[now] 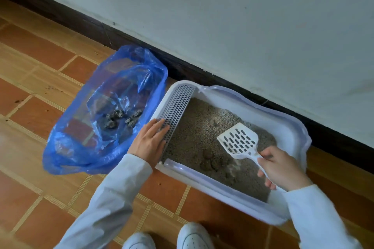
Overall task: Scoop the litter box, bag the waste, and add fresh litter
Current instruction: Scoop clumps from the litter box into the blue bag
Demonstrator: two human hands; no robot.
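the right hand [282, 168] has its fingers [267, 155] curled round the handle of the white slotted scoop [239, 140], whose blade points toward 10 o'clock and hovers just over the grey litter [202, 125]. the left hand [149, 141] lies flat with straight, relaxed fingers [159, 125] resting on the white grated step [178, 107] at the 9 o'clock end of the litter box [291, 131]. a few rounded clumps [210, 160] sit in the litter between the two hands, toward 6 o'clock of the scoop blade. the box stands on the tiled floor [40, 56] along the dark skirting of the wall [222, 6]. just beside the box at 9 o'clock a blue plastic bag [81, 127] lies open, with dark grey waste clumps [121, 119] inside it. white shoes [192, 236] show at 6 o'clock.
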